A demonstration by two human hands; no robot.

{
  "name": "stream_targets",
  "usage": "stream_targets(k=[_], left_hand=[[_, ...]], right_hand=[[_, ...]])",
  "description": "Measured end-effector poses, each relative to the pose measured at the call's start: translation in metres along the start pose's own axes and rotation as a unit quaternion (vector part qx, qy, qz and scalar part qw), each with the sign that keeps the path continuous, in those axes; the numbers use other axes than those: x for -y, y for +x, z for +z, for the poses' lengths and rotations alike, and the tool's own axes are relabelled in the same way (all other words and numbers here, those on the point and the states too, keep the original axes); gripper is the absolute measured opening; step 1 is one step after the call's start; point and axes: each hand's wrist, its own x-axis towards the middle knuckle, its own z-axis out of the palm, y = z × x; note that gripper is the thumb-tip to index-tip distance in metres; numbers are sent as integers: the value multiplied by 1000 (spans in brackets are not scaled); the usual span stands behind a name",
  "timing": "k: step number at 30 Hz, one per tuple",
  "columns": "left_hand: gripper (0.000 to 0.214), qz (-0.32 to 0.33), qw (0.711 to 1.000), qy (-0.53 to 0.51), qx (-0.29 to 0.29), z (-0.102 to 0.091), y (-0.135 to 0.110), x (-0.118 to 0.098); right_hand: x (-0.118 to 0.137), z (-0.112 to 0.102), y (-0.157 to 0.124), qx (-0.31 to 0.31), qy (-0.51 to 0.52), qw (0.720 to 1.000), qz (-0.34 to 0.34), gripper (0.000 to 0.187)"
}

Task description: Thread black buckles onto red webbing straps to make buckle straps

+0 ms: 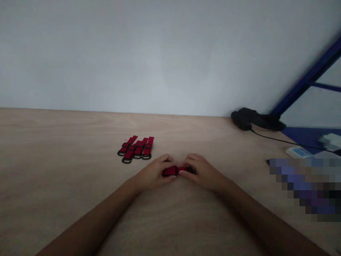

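Note:
A short red strap (173, 171) with a black ring on it lies between my two hands on the wooden table (53, 149). My left hand (156, 171) pinches its left end with curled fingers. My right hand (200, 170) grips the right end, fingers closed over it, and hides that end. Both hands rest on the tabletop near its middle. A little beyond and to the left lies a row of several more red straps with black D-rings (136, 148), side by side, untouched.
A black object (253, 119) with a thin black cable (287, 141) sits at the back right by the wall. A blue metal frame (306, 80) slants up at the right. A white and blue item (298, 152) lies near the right edge.

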Motion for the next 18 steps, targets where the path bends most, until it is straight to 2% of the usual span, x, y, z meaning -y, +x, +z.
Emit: stream_targets(k=[5,12,16,18], left_hand=[[24,30,999,-9,8,-1,-1,3],[18,22,1000,9,-5,-1,-1,8],[19,27,1000,5,2,0,0,4],[24,41,999,-9,3,0,1,2]], right_hand=[[-3,10,5,-15,6,1000,-6,10],[-17,-3,-2,12,35,999,-22,13],[-9,-3,-1,-4,24,999,-23,11],[-3,1,1,-16,17,1000,-18,16]])
